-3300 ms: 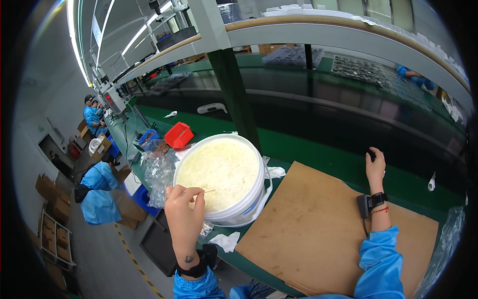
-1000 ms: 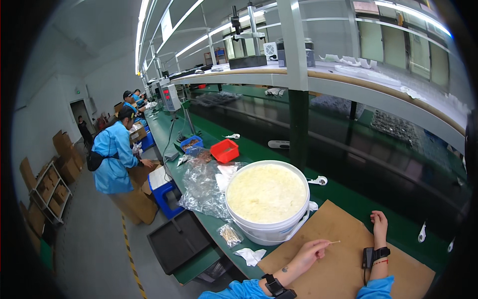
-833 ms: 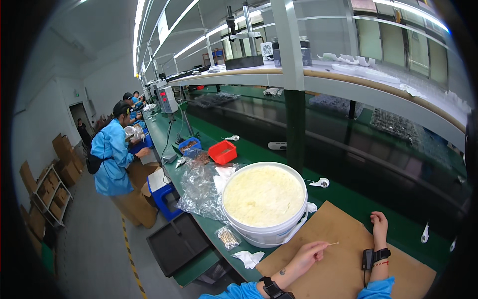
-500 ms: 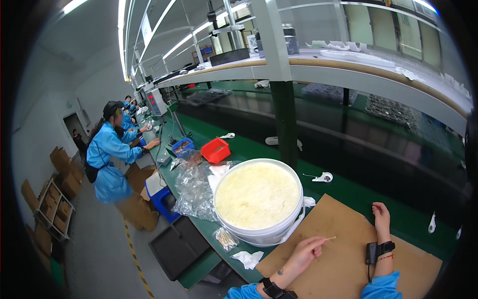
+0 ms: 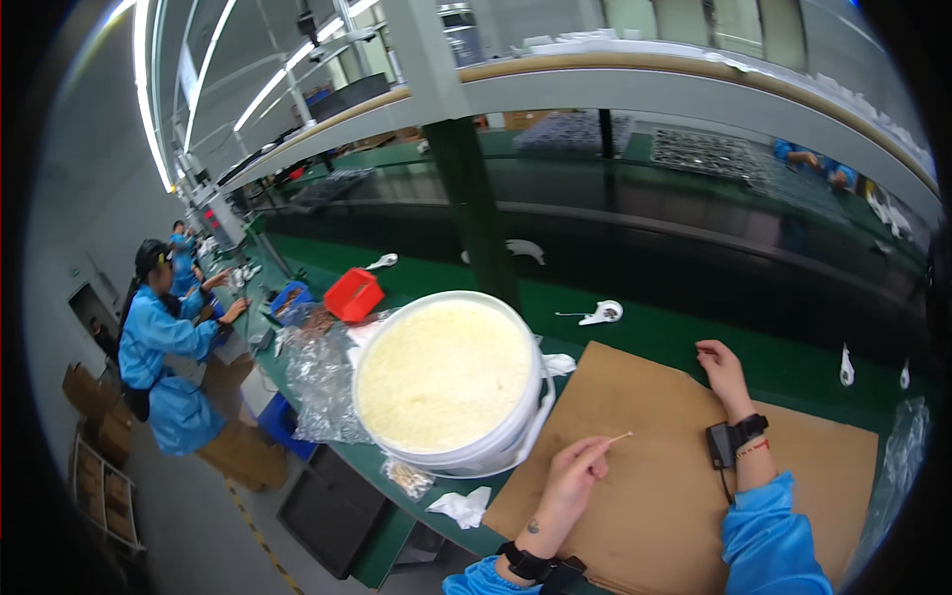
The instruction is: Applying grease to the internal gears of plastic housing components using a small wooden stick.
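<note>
My left hand (image 5: 572,483) pinches a thin pale stick (image 5: 619,436) above a brown cardboard sheet (image 5: 664,476), just right of a big white bucket (image 5: 451,382) filled with a cream-coloured paste. My right hand (image 5: 722,369) rests near the far edge of the cardboard with nothing in it; a black device is strapped to its wrist. Both sleeves are blue.
Crumpled clear plastic (image 5: 322,372) and a red bin (image 5: 354,295) lie left of the bucket on the green bench (image 5: 635,332). A white tissue (image 5: 464,508) sits at the bench's front edge. Workers in blue coats (image 5: 164,362) sit along the line at left. A shelf runs overhead.
My view has swung toward the bench and back right. My left hand came off the bucket's rim and now holds the stick over the cardboard. My right hand stays put.
</note>
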{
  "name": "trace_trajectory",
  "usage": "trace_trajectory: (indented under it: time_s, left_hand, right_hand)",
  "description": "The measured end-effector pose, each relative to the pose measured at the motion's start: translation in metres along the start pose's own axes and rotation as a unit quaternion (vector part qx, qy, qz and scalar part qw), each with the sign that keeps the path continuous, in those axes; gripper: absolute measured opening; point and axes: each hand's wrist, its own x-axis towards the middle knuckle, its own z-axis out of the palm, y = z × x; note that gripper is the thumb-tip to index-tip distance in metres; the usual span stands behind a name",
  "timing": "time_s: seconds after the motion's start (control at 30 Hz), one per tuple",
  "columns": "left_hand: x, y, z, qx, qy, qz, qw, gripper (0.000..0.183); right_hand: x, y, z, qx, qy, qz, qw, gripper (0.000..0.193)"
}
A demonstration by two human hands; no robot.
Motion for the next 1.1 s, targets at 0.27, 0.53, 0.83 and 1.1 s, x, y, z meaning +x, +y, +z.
trace_trajectory:
  time_s: [0.27, 0.53, 0.83, 1.1]
  left_hand:
    - [0.007, -0.003, 0.01, -0.005, -0.011, 0.018, 1.0, 0.016]
    - [0.005, -0.01, -0.007, -0.011, 0.02, 0.048, 0.999, 0.015]
    - [0.018, -0.016, -0.018, -0.017, -0.047, 0.059, 0.997, 0.02]
    - [0.004, -0.012, -0.003, 0.049, -0.073, 0.077, 0.993, 0.021]
  right_hand:
    - [0.019, -0.023, 0.022, -0.258, 0.002, -0.053, 0.965, 0.041]
    - [0.089, -0.012, 0.078, -0.271, -0.124, -0.18, 0.937, 0.066]
    - [0.066, -0.043, 0.06, -0.244, -0.128, -0.152, 0.949, 0.045]
    - [-0.005, -0.125, 0.016, -0.001, -0.02, -0.168, 0.985, 0.042]
